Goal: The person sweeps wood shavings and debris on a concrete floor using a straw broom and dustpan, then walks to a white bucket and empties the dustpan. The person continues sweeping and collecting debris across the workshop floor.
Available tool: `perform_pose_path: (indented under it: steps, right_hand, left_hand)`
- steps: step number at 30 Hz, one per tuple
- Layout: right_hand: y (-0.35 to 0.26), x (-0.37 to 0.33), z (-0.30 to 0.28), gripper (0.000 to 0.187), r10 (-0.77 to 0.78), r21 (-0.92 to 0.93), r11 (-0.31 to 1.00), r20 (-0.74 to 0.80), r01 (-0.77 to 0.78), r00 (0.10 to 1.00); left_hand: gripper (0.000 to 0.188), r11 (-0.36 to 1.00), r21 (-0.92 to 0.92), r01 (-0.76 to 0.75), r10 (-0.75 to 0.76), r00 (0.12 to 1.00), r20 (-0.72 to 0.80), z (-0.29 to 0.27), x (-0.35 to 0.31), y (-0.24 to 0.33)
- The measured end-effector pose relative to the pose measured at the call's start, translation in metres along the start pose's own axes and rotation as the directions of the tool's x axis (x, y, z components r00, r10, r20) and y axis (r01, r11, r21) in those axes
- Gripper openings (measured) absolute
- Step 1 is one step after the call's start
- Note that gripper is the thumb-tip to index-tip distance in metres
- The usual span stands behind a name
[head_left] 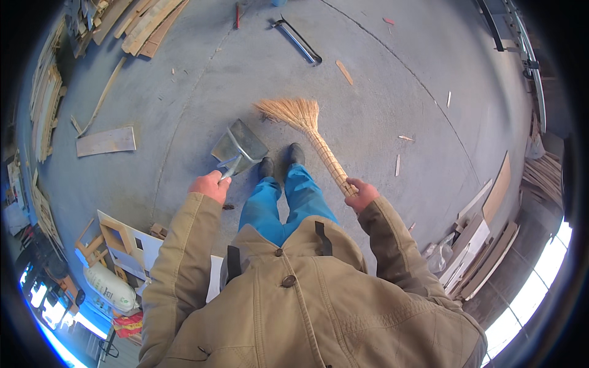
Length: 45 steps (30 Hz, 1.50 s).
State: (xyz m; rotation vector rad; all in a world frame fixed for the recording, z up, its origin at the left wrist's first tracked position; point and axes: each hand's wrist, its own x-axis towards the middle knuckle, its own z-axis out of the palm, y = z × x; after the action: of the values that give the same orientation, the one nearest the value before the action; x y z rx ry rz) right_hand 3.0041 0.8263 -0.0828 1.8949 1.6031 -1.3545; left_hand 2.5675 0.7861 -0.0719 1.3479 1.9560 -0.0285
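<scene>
My left hand (210, 186) is closed round the handle of a grey metal dustpan (248, 146), which is near the floor just ahead of my left boot. My right hand (363, 195) grips the bound handle of a straw broom (328, 158). The broom slants away to the left, its bristles fanned out beyond the dustpan and apart from it. Some small dark debris shows beside the bristles' left side, partly hidden by them. Whether the dustpan touches the floor I cannot tell.
A metal bar-like tool (297, 42), a red-handled tool (237, 16) and scattered wood scraps (344, 72) lie on the concrete floor ahead. A flat board (106, 141) is at left. Stacked planks (153, 27) stand far left; more boards (469, 245) lean at right. A white sack (110, 287) sits lower left.
</scene>
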Motion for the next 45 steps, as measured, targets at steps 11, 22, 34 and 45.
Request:
perform_pose_path:
  steps: [11, 22, 34, 45]
  right_hand:
    - [0.053, -0.026, -0.002, 0.066, 0.195, 0.526, 0.839, -0.050, -0.140, 0.980]
    - [0.073, -0.021, 0.005, 0.066, 0.354, 0.740, 0.652, -0.102, -0.167, 0.930]
    - [0.046, 0.075, 0.071, 0.065, 0.326, 0.701, 0.695, -0.110, -0.159, 0.939]
    - [-0.053, 0.040, 0.115, 0.069, 0.134, 0.600, 0.784, 0.085, -0.158, 0.987]
  left_hand:
    - [0.034, 0.978, 0.205, -0.038, 0.023, 0.997, 0.075, -0.021, 0.058, 0.049]
    - [0.034, 0.952, 0.283, -0.118, 0.107, 0.993, 0.055, -0.036, 0.096, 0.061]
    - [0.035, 0.944, 0.274, -0.184, 0.193, 0.981, -0.004, -0.033, 0.110, 0.067]
    - [0.033, 0.954, 0.227, -0.197, 0.208, 0.978, -0.024, -0.039, 0.100, 0.049]
